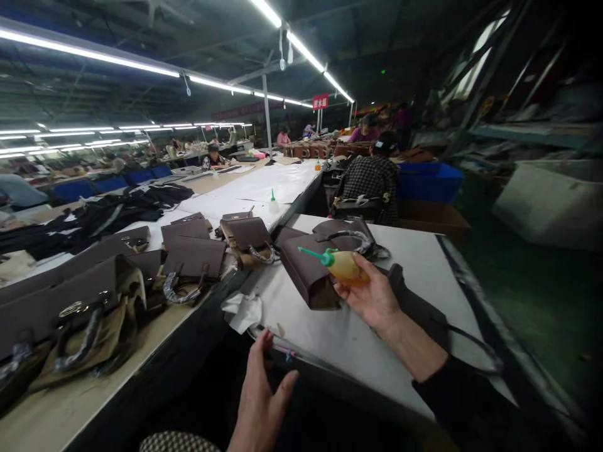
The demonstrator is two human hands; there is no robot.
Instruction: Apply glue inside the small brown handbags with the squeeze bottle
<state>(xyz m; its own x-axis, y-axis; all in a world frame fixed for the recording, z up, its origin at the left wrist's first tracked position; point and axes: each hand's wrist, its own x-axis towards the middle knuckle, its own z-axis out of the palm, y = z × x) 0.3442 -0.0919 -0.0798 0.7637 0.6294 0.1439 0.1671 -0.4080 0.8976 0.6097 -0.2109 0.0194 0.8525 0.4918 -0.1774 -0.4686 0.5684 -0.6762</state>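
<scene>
The scene is being lit from overhead by rows of tube lights (89, 54), which are being rendered as glaring white streaks, while the ceiling (367, 37) and the far right are being left in deep gloom. Light is being reflected brightly by the white table (417, 251), whereas the space below its near edge is being swallowed by shadow. The squeeze bottle (346, 267) is being shown fairly sharply, but the pale bin (551, 201) is being smeared by blur and stretched by wide-angle distortion.

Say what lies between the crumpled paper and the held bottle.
In the head view, a strip of white tabletop, then a brown bag partly behind the bottle.
</scene>
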